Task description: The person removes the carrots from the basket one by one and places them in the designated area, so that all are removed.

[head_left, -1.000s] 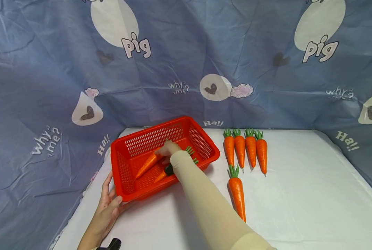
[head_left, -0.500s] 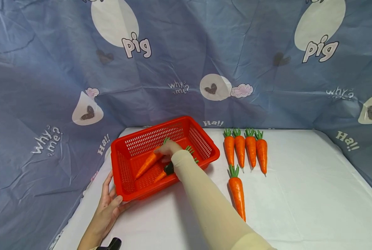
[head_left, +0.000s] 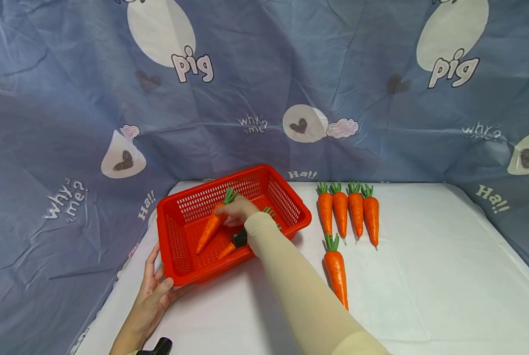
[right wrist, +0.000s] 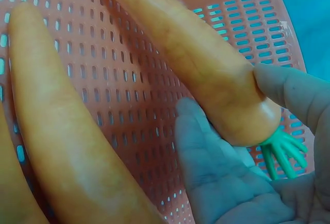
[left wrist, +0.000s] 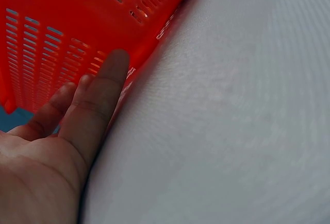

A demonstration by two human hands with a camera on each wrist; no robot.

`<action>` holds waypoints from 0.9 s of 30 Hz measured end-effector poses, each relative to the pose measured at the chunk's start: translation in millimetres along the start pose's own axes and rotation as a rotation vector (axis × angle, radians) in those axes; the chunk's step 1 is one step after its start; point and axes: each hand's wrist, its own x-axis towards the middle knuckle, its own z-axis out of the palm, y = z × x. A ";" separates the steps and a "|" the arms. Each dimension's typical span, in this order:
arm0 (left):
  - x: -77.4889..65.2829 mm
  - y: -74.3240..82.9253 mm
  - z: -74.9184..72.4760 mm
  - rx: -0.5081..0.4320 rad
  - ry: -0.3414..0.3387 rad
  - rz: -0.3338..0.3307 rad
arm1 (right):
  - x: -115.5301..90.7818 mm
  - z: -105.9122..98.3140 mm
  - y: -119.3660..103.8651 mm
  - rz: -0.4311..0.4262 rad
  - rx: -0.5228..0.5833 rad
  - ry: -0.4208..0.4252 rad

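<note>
In the head view, a red plastic basket [head_left: 198, 268] with slotted walls sits tilted to the camera on the left of the table. Inside it my right hand [head_left: 238, 211] pinches a carrot [head_left: 210, 229] near its green top, thumb on one side and fingers on the other, as the right wrist view shows. Another carrot [right wrist: 67, 121] lies beside it in the basket, with part of one more at that view's left edge. My left hand [head_left: 151, 298] rests against the basket's near left corner, its fingers [left wrist: 95, 105] fairly straight along the wall.
Right of the basket, several carrots [head_left: 355, 212] lie side by side with tops toward the back. One more carrot [head_left: 336, 271] lies in front of them on the white tablecloth [head_left: 429, 276]. A blue printed cloth [head_left: 246, 74] hangs behind.
The carrot in my right hand has shifted a little and turned steeper, so more of its green top shows. My left hand and the basket have stayed in place.
</note>
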 end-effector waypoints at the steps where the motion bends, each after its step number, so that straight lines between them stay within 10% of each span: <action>1: 0.1 0.0 0.2 0.000 -0.003 0.002 | 0.0 -0.1 0.0 -0.004 0.005 0.000; 27: 0.4 -1.7 0.1 0.002 -0.006 0.027 | -12.1 -13.8 -6.1 -0.108 0.047 -0.025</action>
